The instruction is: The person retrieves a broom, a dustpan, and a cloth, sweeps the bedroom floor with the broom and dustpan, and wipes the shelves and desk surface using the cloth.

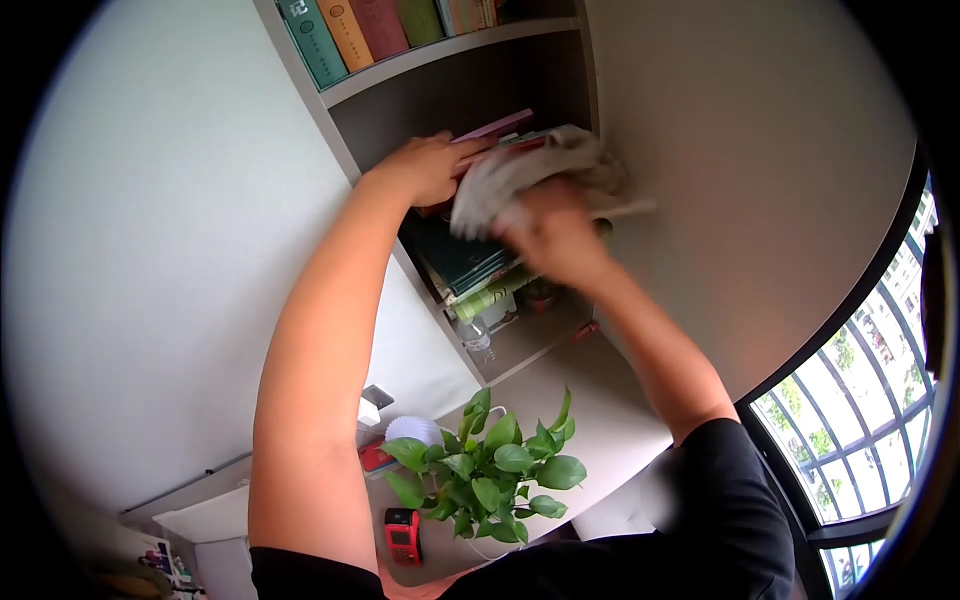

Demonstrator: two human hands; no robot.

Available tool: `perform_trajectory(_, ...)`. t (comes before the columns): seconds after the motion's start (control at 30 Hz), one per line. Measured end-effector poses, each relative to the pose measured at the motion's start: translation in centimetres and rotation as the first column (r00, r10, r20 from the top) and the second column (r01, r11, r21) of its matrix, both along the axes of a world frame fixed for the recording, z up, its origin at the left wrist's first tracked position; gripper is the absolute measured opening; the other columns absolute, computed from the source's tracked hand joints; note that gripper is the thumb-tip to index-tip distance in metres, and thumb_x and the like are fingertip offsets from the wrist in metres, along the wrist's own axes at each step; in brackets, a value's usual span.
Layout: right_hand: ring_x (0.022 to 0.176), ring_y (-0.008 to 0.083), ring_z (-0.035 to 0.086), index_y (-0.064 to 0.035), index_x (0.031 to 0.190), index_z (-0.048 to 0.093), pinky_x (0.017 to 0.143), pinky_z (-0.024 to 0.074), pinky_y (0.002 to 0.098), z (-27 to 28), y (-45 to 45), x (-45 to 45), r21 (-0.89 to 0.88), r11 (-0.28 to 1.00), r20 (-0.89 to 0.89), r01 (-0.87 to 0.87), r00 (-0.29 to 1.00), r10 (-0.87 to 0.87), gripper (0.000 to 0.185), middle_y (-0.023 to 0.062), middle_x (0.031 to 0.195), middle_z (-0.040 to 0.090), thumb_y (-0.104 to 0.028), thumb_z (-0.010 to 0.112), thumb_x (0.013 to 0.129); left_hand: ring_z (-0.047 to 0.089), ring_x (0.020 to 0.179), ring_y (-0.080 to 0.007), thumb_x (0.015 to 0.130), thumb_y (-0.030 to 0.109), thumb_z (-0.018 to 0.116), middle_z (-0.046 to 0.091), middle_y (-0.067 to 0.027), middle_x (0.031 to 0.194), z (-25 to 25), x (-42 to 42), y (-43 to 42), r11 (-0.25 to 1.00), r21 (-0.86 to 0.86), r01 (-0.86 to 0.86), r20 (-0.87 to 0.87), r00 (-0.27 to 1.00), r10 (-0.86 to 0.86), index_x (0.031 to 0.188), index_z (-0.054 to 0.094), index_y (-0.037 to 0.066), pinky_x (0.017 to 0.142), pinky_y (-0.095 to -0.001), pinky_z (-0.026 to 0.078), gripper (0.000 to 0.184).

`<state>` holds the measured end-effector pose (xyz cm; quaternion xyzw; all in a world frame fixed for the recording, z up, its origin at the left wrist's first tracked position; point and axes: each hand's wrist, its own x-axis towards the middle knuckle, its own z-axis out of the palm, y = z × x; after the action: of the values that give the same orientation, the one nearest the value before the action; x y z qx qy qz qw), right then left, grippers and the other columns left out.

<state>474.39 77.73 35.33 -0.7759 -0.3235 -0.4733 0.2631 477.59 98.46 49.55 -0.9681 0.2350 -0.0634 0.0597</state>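
Pale grey cloth [588, 165] is bunching at one o'clock in the head view, over a pile of books [460, 255]. The right hand [550, 230] is gripping it, though blur is hiding how tightly its fingers are closing. At eleven o'clock, the left hand [432, 168] is reaching slightly parted fingers onto the books. The bookcase [450, 53] is standing toward twelve. A leafy plant [500, 465] is spreading at six above the desk [615, 400]; a barred window [870, 400] is glowing between three and four.
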Motion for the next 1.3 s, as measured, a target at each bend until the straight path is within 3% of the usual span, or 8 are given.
perform_trajectory(0.3, 0.096, 0.0358, 0.070, -0.0009, 0.129, 0.065, 0.089, 0.0539, 0.0422, -9.5, -10.0, -1.1, 0.246, 0.854, -0.798, 0.458, 0.595, -0.090, 0.036, 0.0222, 0.114, 0.070, -0.028, 0.058, 0.106, 0.043, 0.143, -0.0469, 0.100, 0.051, 0.049, 0.040, -0.0244, 0.159, -3.3, -0.8, -1.5, 0.993, 0.102, -0.065, -0.059, 0.996, 0.071, 0.160, 0.040, 0.031, 0.119, -0.0511, 0.039, 0.064)
perform_trajectory(0.43, 0.110, 0.0341, 0.068, 0.0015, 0.139, 0.058, 0.104, 0.0496, 0.0439, -3.0, -8.5, -4.7, 0.942, 0.319, -0.241, 0.104, 0.871, 0.428, 0.049, 0.0226, 0.123, 0.069, -0.036, 0.058, 0.107, 0.024, 0.149, -0.0607, 0.078, 0.086, 0.061, 0.010, -0.0277, 0.171, -4.8, -8.1, -4.4, 0.974, 0.148, -0.172, 0.048, 0.985, 0.167, 0.167, 0.024, 0.017, 0.123, -0.0669, 0.018, 0.118)
perform_trajectory(0.5, 0.125, 0.0371, 0.061, 0.0020, 0.141, 0.055, 0.112, 0.0425, 0.0462, -8.2, -5.3, 1.7, 0.666, 0.642, -0.378, 0.380, 0.914, -0.149, 0.049, 0.0260, 0.133, 0.063, -0.033, 0.057, 0.107, 0.029, 0.145, -0.0628, 0.067, 0.062, 0.087, 0.013, -0.0293, 0.169, -7.7, -8.7, -4.0, 0.935, 0.314, -0.165, 0.283, 0.956, 0.074, 0.168, 0.013, 0.018, 0.118, -0.0742, 0.018, 0.133)
perform_trajectory(0.67, 0.107, 0.0377, 0.061, -0.0083, 0.098, 0.068, 0.106, 0.0460, 0.0491, -15.5, 1.4, -6.1, -0.013, 0.984, -0.067, -0.180, 0.982, 0.179, 0.030, 0.0127, 0.110, 0.067, 0.003, 0.065, 0.070, 0.042, 0.135, -0.0569, 0.064, 0.049, 0.092, 0.028, -0.0300, 0.159, -8.5, -6.7, -2.9, 0.952, 0.247, -0.181, 0.348, 0.933, 0.087, 0.165, 0.021, 0.015, 0.114, -0.0669, 0.033, 0.128)
perform_trajectory(0.73, 0.107, 0.0374, 0.063, -0.0072, 0.097, 0.072, 0.103, 0.0496, 0.0450, -20.2, -0.9, -6.9, -0.143, 0.989, -0.730, -0.041, 0.680, -0.077, 0.023, 0.0109, 0.107, 0.071, -0.005, 0.066, 0.075, 0.042, 0.135, -0.0567, 0.063, 0.045, 0.093, 0.028, -0.0312, 0.159, -7.5, -6.3, -3.2, 0.956, 0.233, -0.176, 0.293, 0.951, 0.104, 0.165, 0.021, 0.016, 0.114, -0.0650, 0.035, 0.128)
perform_trajectory(0.8, 0.113, 0.0417, 0.060, -0.0061, 0.107, 0.071, 0.104, 0.0484, 0.0476, -19.1, -2.8, -5.7, 0.507, 0.856, -0.510, 0.100, 0.835, 0.205, 0.032, 0.0131, 0.119, 0.070, -0.009, 0.067, 0.075, 0.041, 0.137, -0.0574, 0.061, 0.038, 0.095, 0.030, -0.0302, 0.160, -6.0, -5.6, -3.0, 0.974, 0.183, -0.131, 0.251, 0.965, 0.082, 0.165, 0.021, 0.015, 0.114, -0.0626, 0.036, 0.130)
perform_trajectory(1.03, 0.120, 0.0380, 0.054, -0.0124, 0.118, 0.068, 0.105, 0.0421, 0.0547, -12.2, -1.6, -2.3, -0.146, 0.988, -0.082, -0.042, 0.996, 0.030, 0.045, 0.0111, 0.125, 0.061, -0.010, 0.074, 0.073, 0.021, 0.154, -0.0491, 0.058, 0.049, 0.093, 0.023, -0.0273, 0.166, -8.7, -5.3, -1.5, 0.995, 0.053, -0.082, 0.262, 0.963, 0.065, 0.163, 0.011, -0.003, 0.126, -0.0577, 0.017, 0.143)
perform_trajectory(1.3, 0.124, 0.0366, 0.064, -0.0004, 0.139, 0.059, 0.102, 0.0503, 0.0448, -4.4, -7.8, -2.5, 0.587, 0.808, -0.207, 0.061, 0.975, 0.077, 0.046, 0.0229, 0.132, 0.066, -0.009, 0.058, 0.094, 0.026, 0.152, -0.0499, 0.082, 0.066, 0.073, 0.032, -0.0395, 0.158, -13.1, -10.2, -1.1, 0.973, -0.090, -0.212, 0.546, 0.807, 0.226, 0.149, 0.033, -0.021, 0.128, -0.0570, 0.007, 0.117)
